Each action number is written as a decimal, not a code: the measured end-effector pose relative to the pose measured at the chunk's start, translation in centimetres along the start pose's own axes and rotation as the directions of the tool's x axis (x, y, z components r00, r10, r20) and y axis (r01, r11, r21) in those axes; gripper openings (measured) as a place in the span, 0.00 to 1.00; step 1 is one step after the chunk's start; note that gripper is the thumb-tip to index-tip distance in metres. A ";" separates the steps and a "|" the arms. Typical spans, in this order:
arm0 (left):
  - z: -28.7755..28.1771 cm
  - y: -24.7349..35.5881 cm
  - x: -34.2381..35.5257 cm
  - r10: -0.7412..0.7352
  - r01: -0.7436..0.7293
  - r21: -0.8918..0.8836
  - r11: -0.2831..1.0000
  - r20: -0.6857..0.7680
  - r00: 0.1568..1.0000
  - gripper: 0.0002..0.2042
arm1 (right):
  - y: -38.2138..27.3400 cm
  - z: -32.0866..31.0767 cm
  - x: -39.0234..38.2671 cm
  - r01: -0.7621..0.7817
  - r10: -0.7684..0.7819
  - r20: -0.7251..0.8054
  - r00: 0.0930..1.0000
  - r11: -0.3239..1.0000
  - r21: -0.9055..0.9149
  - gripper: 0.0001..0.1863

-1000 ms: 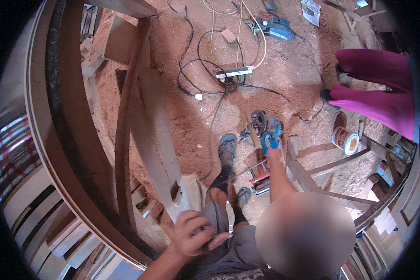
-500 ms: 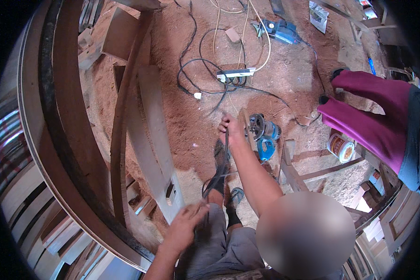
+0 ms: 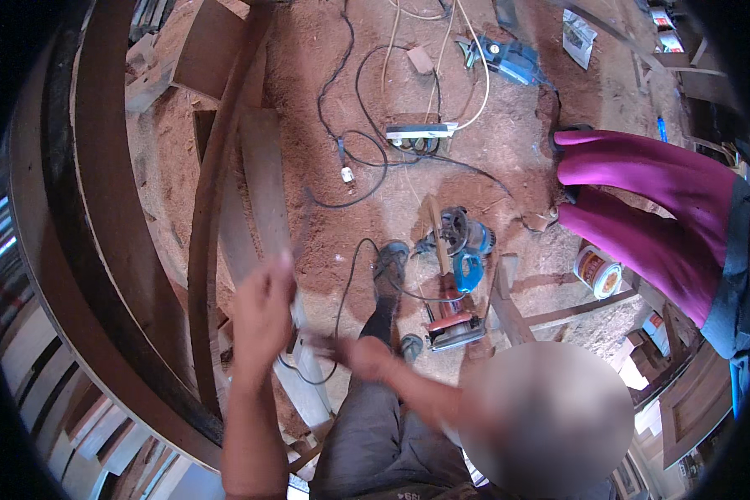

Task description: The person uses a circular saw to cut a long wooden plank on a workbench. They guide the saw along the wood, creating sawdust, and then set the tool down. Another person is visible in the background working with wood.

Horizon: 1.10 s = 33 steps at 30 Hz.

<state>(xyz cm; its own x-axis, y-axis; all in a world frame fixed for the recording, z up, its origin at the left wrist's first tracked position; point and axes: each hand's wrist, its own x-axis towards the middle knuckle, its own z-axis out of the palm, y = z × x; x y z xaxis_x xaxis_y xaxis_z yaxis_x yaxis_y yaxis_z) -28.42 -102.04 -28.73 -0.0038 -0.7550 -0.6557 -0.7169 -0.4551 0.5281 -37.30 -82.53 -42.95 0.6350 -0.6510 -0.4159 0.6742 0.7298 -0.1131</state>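
My left hand point(image 3: 262, 304) is raised beside the pale boards, its fingers blurred and curled in. A black power cord point(image 3: 338, 205) runs from the floor toward its fingertips, and the hand seems closed on it. Lower and to the right, my right hand point(image 3: 365, 357) reaches across my thigh toward the left hand. Motion smears its fingers, so its grip is unclear. A loop of thin black cord point(image 3: 344, 292) hangs beside it, leading toward the blue router point(image 3: 467, 242) on the floor. A white plug point(image 3: 347, 174) lies on the sawdust near the cords.
A power strip point(image 3: 421, 132) lies among tangled cords, with a blue power tool point(image 3: 508, 60) beyond. A red-handled tool point(image 3: 456, 330) sits near my feet. Curved wooden frames point(image 3: 112, 208) stand at left. Another person in magenta trousers point(image 3: 642, 167) stands at right, by a white bucket point(image 3: 598, 272).
My right hand has dropped down and left from beside the router. My left hand has risen from my lap toward the boards. The red-handled tool has come into sight.
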 end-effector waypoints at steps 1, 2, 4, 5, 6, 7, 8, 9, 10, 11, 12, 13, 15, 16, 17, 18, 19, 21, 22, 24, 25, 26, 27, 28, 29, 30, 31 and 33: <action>0.5 -1.1 -2.6 -0.080 0.086 -0.053 0.995 0.101 0.992 0.21 | -3.2 -1.6 0.5 -0.016 0.060 -0.082 0.995 0.892 0.451 0.46; 1.2 -2.3 -5.2 -0.119 0.146 -0.128 0.981 0.199 0.973 0.22 | -7.4 -3.9 1.6 0.076 -0.009 -0.114 0.993 0.797 0.599 0.53; 2.5 -5.6 -9.1 -0.258 0.334 -0.067 0.940 0.499 0.827 0.19 | -15.9 -8.2 4.2 0.247 -0.118 -0.275 0.954 0.828 0.503 0.56; 3.4 -7.6 -10.6 -0.278 0.337 0.008 0.942 0.584 0.762 0.20 | -19.9 -10.3 5.7 0.277 -0.122 -0.407 0.905 0.895 0.349 0.52; 4.4 -9.6 -11.5 -0.337 0.364 0.102 0.926 0.658 0.673 0.21 | -22.5 -11.9 7.2 0.285 -0.160 -0.484 0.861 0.938 0.197 0.47; 5.0 -11.6 -12.1 -0.367 0.318 0.195 0.928 0.627 0.687 0.22 | -22.9 -13.0 8.0 0.140 -0.047 -0.583 0.811 0.983 0.115 0.42; 5.5 -13.5 -12.2 -0.421 0.283 0.316 0.905 0.585 0.693 0.22 | -23.0 -14.0 9.0 0.022 -0.025 -0.651 0.759 1.000 -0.013 0.38; 5.9 -15.3 -11.7 -0.470 0.256 0.429 0.867 0.529 0.706 0.23 | -22.3 -14.4 9.7 -0.116 -0.041 -0.747 0.663 0.981 -0.157 0.34; 6.1 -16.9 -10.3 -0.542 0.290 0.475 0.831 0.574 0.614 0.26 | -20.1 -14.2 9.9 -0.129 -0.015 -0.725 0.689 0.981 -0.143 0.29; 6.6 -17.9 -9.1 -0.410 0.248 0.365 0.897 0.484 0.773 0.28 | -16.9 -13.2 9.6 -0.134 -0.029 -0.738 0.674 0.978 -0.160 0.25; 7.2 -18.5 -7.2 -0.324 0.226 0.293 0.929 0.350 0.879 0.30 | -13.7 -11.8 9.1 -0.130 0.021 -0.720 0.694 0.987 -0.097 0.21; 7.4 -19.1 -3.6 -0.307 0.336 0.007 0.942 0.425 0.851 0.36 | -10.1 -9.6 8.2 -0.133 -0.257 -0.639 0.725 0.858 -0.496 0.20; 8.1 -18.2 2.3 -0.345 0.639 -0.614 0.463 0.539 0.768 0.44 | -4.8 -5.5 4.7 -0.162 -0.247 -0.555 0.795 0.794 -0.586 0.22; 7.8 -17.4 5.1 -0.249 0.640 -0.720 0.267 0.590 0.768 0.44 | -2.5 -3.3 4.6 0.015 -0.219 -0.485 0.847 0.921 -0.390 0.23; 7.9 -16.3 7.2 -0.277 0.638 -0.709 0.302 0.575 0.770 0.42 | -1.5 -2.4 1.8 -0.320 0.015 -0.512 0.859 0.796 -0.513 0.25; 8.1 -15.2 8.9 -0.275 0.622 -0.712 0.327 0.558 0.783 0.41 | -0.8 -1.7 0.2 -0.408 0.106 -0.456 0.883 0.653 -0.638 0.26; 8.4 -13.9 10.6 -0.267 0.603 -0.716 0.352 0.540 0.798 0.40 | -0.9 -2.2 -0.8 -0.472 0.242 -0.406 0.881 0.499 -0.727 0.27; 8.5 -12.3 11.2 -0.395 0.599 -0.712 0.366 0.463 0.793 0.30 | -2.3 -4.7 -2.0 -0.312 0.293 -0.189 0.937 0.467 -0.827 0.30; 8.8 -11.9 10.8 -0.402 0.552 -0.728 0.407 0.399 0.824 0.28 | -3.2 -6.8 -1.8 -0.236 0.350 -0.073 0.934 0.448 -0.862 0.31; 10.4 -11.5 9.1 -0.352 0.438 -0.805 0.400 0.307 0.884 0.21 | -7.1 -13.6 -0.4 -0.254 0.452 -0.038 0.891 0.428 -0.867 0.36; 11.6 -11.6 8.1 -0.388 0.433 -0.789 0.436 0.269 0.881 0.20 | -9.1 -17.3 0.8 -0.343 0.355 -0.213 0.910 0.356 -0.869 0.38; 12.9 -11.8 7.0 -0.390 0.401 -0.788 0.466 0.224 0.893 0.19 | -11.0 -21.0 1.3 -0.457 0.285 -0.357 0.889 0.563 -0.689 0.39; 14.4 -12.0 6.0 -0.391 0.365 -0.790 0.492 0.174 0.904 0.18 | -13.7 -25.3 3.0 -0.387 0.147 -0.358 0.922 0.391 -0.835 0.41; 16.4 -12.0 5.1 -0.405 0.327 -0.811 0.485 0.124 0.906 0.17 | -15.2 -28.9 4.8 -0.473 -0.017 -0.501 0.865 0.305 -0.827 0.34; 18.2 -11.8 4.0 -0.470 0.328 -0.829 0.454 0.090 0.878 0.17 | -16.8 -32.3 6.5 -0.575 -0.233 -0.583 0.778 0.110 -0.811 0.27; 19.8 -11.6 3.1 -0.447 0.293 -0.805 0.516 0.039 0.894 0.17 | -18.2 -35.4 8.2 -0.661 -0.436 -0.623 0.649 0.082 -0.746 0.21; 21.1 -11.3 2.1 -0.466 0.298 -0.776 0.556 0.006 0.885 0.17 | -19.2 -37.9 9.7 -0.537 -0.488 -0.636 0.598 0.345 -0.770 0.21; 22.8 -10.7 0.9 -0.522 0.417 -0.640 0.646 0.028 0.852 0.17 | -20.9 -41.3 12.7 -0.303 -0.389 -0.835 0.389 0.802 -0.514 0.19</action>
<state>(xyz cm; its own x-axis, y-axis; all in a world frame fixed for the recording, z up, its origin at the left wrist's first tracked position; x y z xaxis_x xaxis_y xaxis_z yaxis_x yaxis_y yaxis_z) -36.63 -87.08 -47.30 0.3516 -0.3928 -0.8497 -0.0187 -0.9105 0.4131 -58.94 -97.42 -83.10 -0.3301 -0.3625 -0.8715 0.1545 0.8901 -0.4288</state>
